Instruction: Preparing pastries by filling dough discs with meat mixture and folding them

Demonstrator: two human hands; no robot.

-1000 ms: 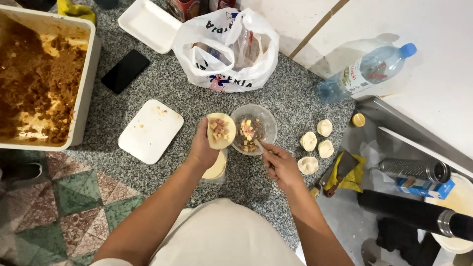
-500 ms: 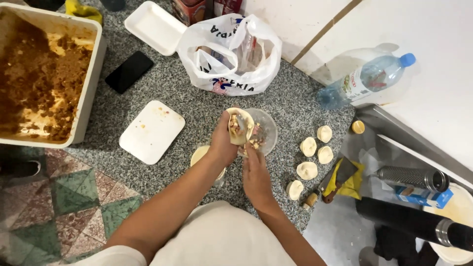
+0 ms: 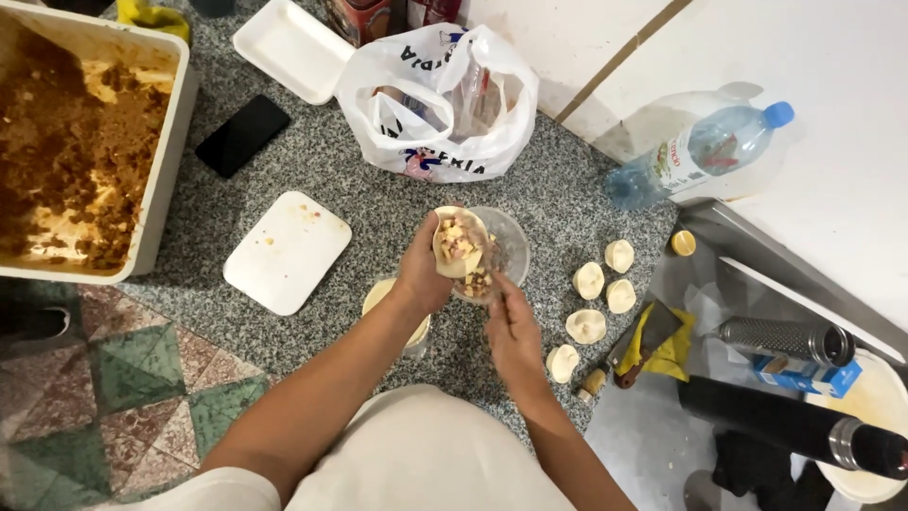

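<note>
- Left hand [image 3: 423,274] cupped a dough round [image 3: 458,242] heaped w/ filling; tilting could've spilled it
- Right hand [image 3: 512,326] pinched a utensil at the bowl [image 3: 511,248]; overfilling risked tearing dough

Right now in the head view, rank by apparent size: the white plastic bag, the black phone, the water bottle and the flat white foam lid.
1. White plastic bag, clearly largest.
2. Flat white foam lid and water bottle: too close to rank.
3. Black phone, smallest.

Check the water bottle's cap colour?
Blue: the cap on the clear plastic bottle lying at upper right, head view.
</note>
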